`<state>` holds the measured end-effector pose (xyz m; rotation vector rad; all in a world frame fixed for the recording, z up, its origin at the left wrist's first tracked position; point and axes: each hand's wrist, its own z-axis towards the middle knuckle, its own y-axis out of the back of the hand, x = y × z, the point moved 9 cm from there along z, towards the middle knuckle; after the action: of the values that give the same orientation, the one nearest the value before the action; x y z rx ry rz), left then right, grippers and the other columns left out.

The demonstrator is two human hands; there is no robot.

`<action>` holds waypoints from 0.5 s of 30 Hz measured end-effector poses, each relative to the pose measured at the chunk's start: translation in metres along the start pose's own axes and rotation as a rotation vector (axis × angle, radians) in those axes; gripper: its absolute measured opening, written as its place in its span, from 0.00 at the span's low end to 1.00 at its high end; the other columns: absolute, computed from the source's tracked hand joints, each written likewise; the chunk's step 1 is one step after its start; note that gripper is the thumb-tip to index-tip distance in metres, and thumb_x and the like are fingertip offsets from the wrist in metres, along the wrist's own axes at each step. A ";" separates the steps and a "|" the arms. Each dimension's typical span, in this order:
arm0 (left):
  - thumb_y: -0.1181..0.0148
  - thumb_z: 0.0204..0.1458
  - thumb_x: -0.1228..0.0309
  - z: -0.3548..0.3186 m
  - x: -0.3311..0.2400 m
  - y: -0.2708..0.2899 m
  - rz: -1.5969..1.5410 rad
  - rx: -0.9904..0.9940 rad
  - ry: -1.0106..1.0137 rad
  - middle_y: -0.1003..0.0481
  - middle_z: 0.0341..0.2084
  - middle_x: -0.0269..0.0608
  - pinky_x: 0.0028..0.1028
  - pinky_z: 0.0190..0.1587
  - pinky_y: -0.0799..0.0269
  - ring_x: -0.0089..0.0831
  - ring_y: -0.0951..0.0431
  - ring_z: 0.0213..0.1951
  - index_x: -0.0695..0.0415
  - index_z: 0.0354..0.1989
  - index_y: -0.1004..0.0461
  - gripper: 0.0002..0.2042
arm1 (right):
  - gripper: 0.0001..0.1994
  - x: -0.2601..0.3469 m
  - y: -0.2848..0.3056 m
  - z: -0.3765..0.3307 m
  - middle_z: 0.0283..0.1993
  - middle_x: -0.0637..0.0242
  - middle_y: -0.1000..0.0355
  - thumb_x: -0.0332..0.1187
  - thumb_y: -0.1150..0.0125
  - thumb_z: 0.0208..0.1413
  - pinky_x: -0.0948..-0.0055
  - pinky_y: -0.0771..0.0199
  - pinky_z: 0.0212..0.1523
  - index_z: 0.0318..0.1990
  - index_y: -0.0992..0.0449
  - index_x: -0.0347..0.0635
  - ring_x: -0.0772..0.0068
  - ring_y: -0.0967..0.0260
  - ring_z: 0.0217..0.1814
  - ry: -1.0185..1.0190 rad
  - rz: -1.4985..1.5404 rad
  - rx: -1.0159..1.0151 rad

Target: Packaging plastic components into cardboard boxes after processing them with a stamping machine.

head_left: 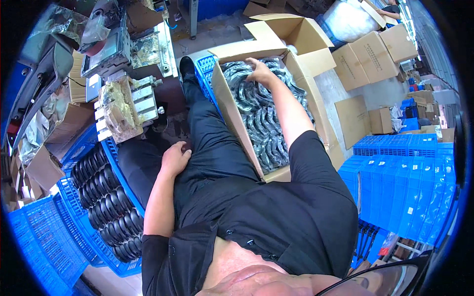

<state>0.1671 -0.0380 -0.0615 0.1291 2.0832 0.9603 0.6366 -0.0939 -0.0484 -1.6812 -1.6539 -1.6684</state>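
My right hand (260, 74) reaches over the far part of an open cardboard box (230, 108), its thumb and fingers apart. Beneath it are rows of black curved parts (266, 126) in shiny clear plastic wrap. Whether the fingertips touch one of them I cannot tell. My left hand (175, 159) rests on my thigh with its fingers loosely spread and nothing in it. Left of my legs, a blue crate (129, 177) holds several rows of unwrapped black curved parts (111, 207).
A metal machine fixture (126, 106) stands ahead on the left. Beyond the box is another opened carton (301, 39), with closed cartons (370, 56) to its right. Blue crates are stacked at the right (395, 187) and lower left (44, 237).
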 end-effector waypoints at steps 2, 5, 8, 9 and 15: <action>0.34 0.56 0.63 -0.002 0.001 0.001 -0.014 0.000 0.017 0.16 0.46 0.53 0.40 0.54 0.22 0.46 0.15 0.47 0.61 0.59 0.22 0.24 | 0.47 -0.005 0.001 -0.003 0.72 0.48 0.33 0.19 0.24 0.41 0.59 0.29 0.68 0.74 0.36 0.40 0.50 0.40 0.77 0.011 0.218 0.018; 0.35 0.56 0.63 -0.001 -0.004 0.002 -0.017 0.015 0.024 0.17 0.48 0.55 0.41 0.56 0.22 0.49 0.16 0.50 0.62 0.58 0.22 0.24 | 0.44 -0.018 0.005 -0.004 0.74 0.47 0.35 0.26 0.20 0.44 0.54 0.27 0.63 0.73 0.32 0.40 0.50 0.45 0.80 0.019 0.419 0.018; 0.36 0.56 0.63 -0.004 -0.001 0.003 -0.022 0.018 0.033 0.17 0.48 0.54 0.41 0.56 0.22 0.49 0.16 0.50 0.62 0.58 0.22 0.23 | 0.37 -0.020 -0.006 -0.001 0.71 0.47 0.31 0.36 0.20 0.49 0.53 0.25 0.57 0.68 0.27 0.39 0.52 0.39 0.76 -0.106 0.526 -0.101; 0.36 0.56 0.63 -0.005 0.000 0.004 -0.013 0.015 0.037 0.17 0.48 0.54 0.41 0.56 0.22 0.49 0.16 0.50 0.62 0.58 0.22 0.23 | 0.34 -0.020 -0.013 0.001 0.69 0.48 0.29 0.39 0.22 0.51 0.54 0.24 0.56 0.66 0.24 0.38 0.54 0.35 0.74 -0.171 0.554 -0.164; 0.36 0.56 0.62 -0.003 0.000 0.003 0.002 0.013 0.035 0.17 0.48 0.54 0.42 0.56 0.23 0.50 0.17 0.50 0.62 0.58 0.22 0.23 | 0.24 -0.024 -0.011 0.014 0.59 0.54 0.19 0.44 0.24 0.56 0.59 0.25 0.61 0.54 0.17 0.36 0.54 0.22 0.60 -0.448 0.164 -0.460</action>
<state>0.1642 -0.0379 -0.0580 0.1222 2.1222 0.9571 0.6426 -0.0917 -0.0780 -2.4881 -1.2975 -1.7777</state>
